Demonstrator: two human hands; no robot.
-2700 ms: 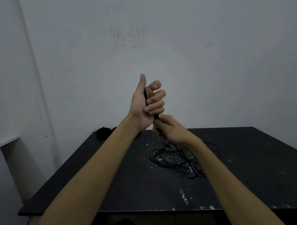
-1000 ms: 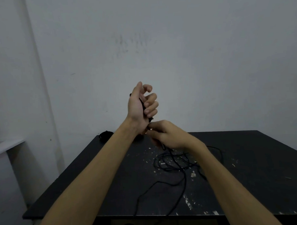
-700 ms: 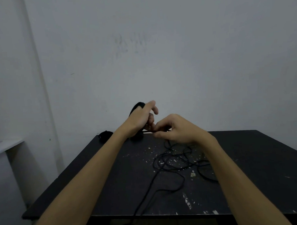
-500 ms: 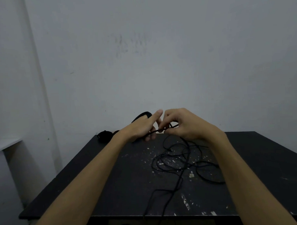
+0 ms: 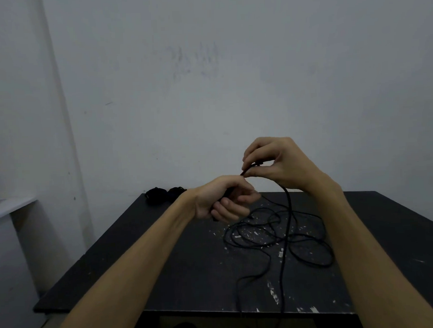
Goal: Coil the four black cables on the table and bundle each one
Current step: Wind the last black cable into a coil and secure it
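The right hand (image 5: 275,161) pinches the cable (image 5: 288,210) just above the left hand (image 5: 227,200), which grips a small coil. From the pinch the cable drops to loose loops on the surface (image 5: 165,265), right of the left hand.

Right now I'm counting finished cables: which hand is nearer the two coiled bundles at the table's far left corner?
Left. The left hand is just right of the coiled bundles, gripping cable; the right hand is farther right and higher.
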